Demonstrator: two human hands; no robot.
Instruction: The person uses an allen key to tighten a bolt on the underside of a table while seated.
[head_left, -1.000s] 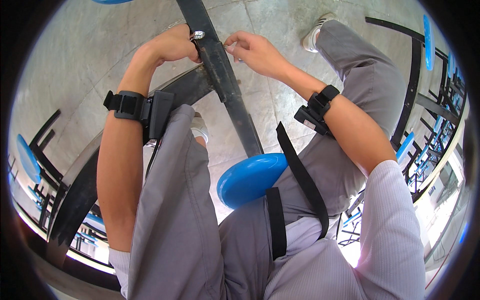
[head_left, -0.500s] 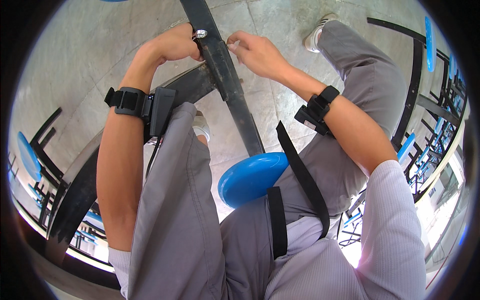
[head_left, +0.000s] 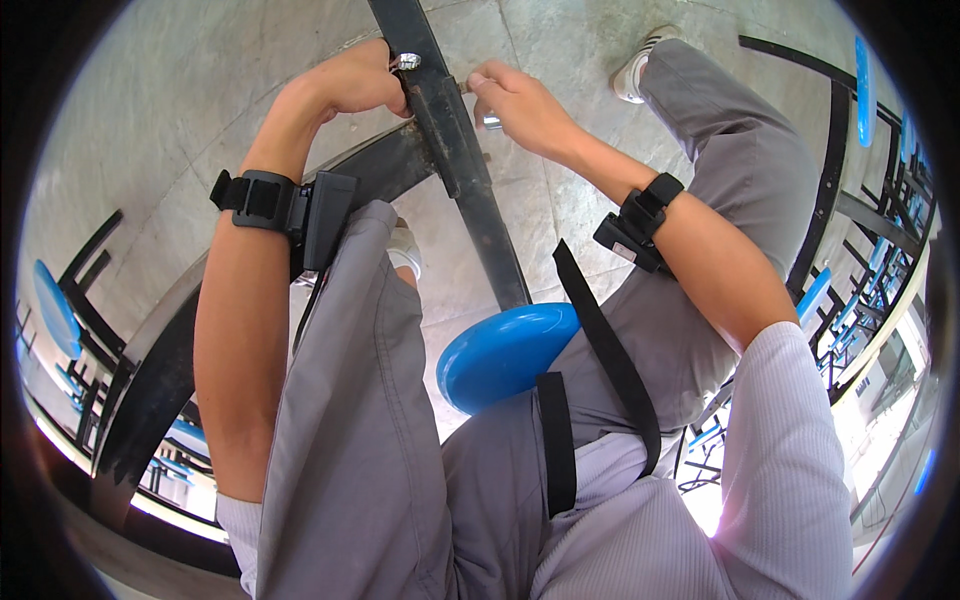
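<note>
My left hand (head_left: 355,82) is closed at the left side of a black metal beam (head_left: 440,125). A chrome ring-ended wrench (head_left: 407,62) shows at its fingers, the ring resting against the beam; the rest is hidden by the hand. Across the beam, my right hand (head_left: 525,108) is curled, thumb and forefinger pinched at a small bolt end (head_left: 464,88) sticking out of the beam's right side. Below those fingers a short silver metal piece (head_left: 491,121) pokes out of the right hand; its kind cannot be made out.
A black curved frame leg (head_left: 385,165) joins the beam from the lower left. A round blue seat (head_left: 500,355) sits at the beam's near end, between my legs. More black frames with blue seats (head_left: 863,90) stand at right and left on grey floor tiles (head_left: 250,100).
My right hand has turned slightly, its fingertips now at the bolt end, and the silver piece has come into sight under it. The left hand has stayed almost still with the wrench.
</note>
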